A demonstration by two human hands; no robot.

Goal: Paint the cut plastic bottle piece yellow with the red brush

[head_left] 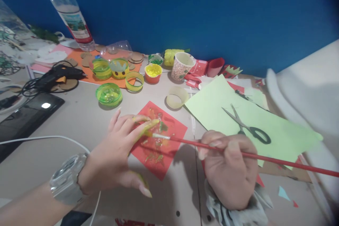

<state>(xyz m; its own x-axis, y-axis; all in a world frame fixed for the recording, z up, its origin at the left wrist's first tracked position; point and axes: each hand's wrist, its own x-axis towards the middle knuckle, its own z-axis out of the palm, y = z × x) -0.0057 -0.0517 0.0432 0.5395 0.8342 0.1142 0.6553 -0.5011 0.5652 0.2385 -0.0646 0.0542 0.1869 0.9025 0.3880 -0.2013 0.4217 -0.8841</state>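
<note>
My left hand (120,152) is spread open, its fingertips over the left side of a red square of paper (173,123). Yellow paint stains its index finger, and the thumb stands apart. My right hand (229,169) is closed around the handle of a red paintbrush (193,142). The brush tip points left, right by my left index finger; whether the two touch I cannot tell. Smears of yellow and green paint cover the red paper. Right of the brush, black-handled scissors (247,127) lie part open on a light green sheet (280,130).
Behind the red paper stand a green painted plastic bowl (109,95), a cup of yellow paint (153,73), a patterned paper cup (182,66) and a cardboard ring (177,97). A plastic bottle (72,21) leans at the back left. A black phone (29,123) and white cable (60,136) lie left.
</note>
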